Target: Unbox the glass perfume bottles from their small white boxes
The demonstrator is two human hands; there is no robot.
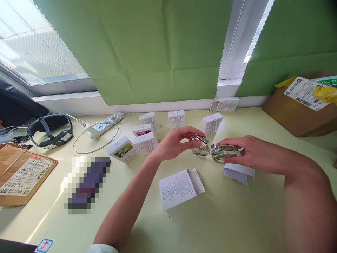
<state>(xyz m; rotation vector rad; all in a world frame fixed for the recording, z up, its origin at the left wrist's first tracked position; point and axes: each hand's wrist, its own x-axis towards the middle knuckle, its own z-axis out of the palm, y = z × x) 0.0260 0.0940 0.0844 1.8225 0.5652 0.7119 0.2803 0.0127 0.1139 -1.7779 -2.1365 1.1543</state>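
Under right hand (244,151), bottle (226,153) half hidden; left hand (176,142) pinches cap (202,141).

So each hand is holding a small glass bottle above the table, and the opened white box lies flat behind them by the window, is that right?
Not quite. The head view shows the left hand and right hand each holding a bottle, but the opened white box lies nearer the camera, not by the window.

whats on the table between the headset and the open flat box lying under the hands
In the head view, between the headset and the open flat box lies a blurred-out dark object on the table.
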